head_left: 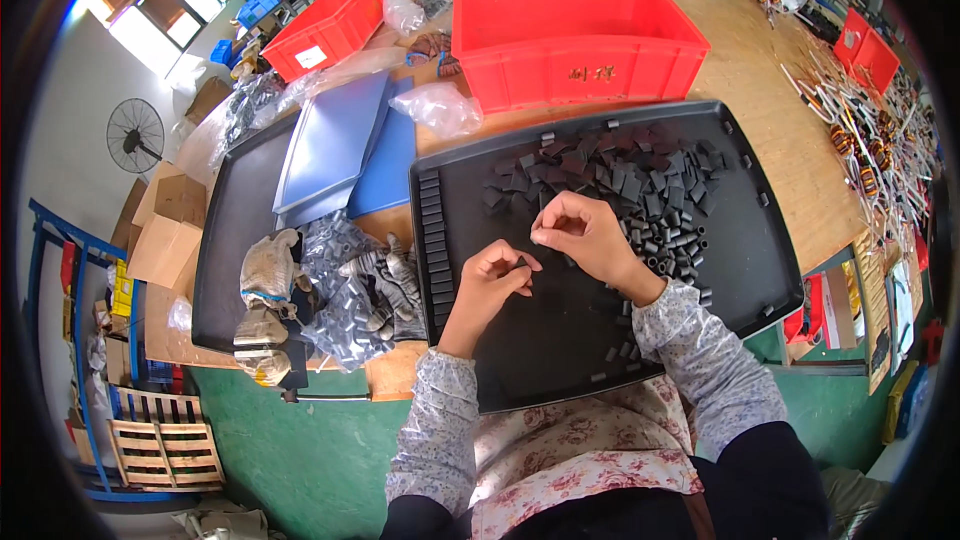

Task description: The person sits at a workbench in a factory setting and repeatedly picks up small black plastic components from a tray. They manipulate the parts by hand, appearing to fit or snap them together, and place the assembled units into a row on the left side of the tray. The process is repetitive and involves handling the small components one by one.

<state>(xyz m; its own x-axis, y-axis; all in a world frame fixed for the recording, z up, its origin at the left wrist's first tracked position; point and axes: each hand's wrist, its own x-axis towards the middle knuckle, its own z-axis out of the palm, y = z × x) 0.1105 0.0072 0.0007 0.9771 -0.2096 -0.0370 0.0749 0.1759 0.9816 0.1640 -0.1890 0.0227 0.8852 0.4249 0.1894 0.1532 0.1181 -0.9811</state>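
Note:
Both my hands are above a large black tray (560, 340). My left hand (490, 285) is closed in a pinch around a small black piece (521, 262), mostly covered by the fingers. To its right and slightly farther away, my right hand (592, 240) has thumb and forefinger pressed together; whatever is between them is too small to make out. Flat black pieces (625, 168) lie heaped at the tray's far side. Short black tubes (675, 245) are gathered just right of my right hand. Along the left wall runs a neat column of black pieces (433, 240).
Beyond the tray stands a red bin (580, 75), with another red bin (330, 25) farther left. Blue sheets (335, 140), a clear bag of parts (345, 305) and work gloves (268, 270) lie to the left. Bundled wires (865, 130) cover the right side.

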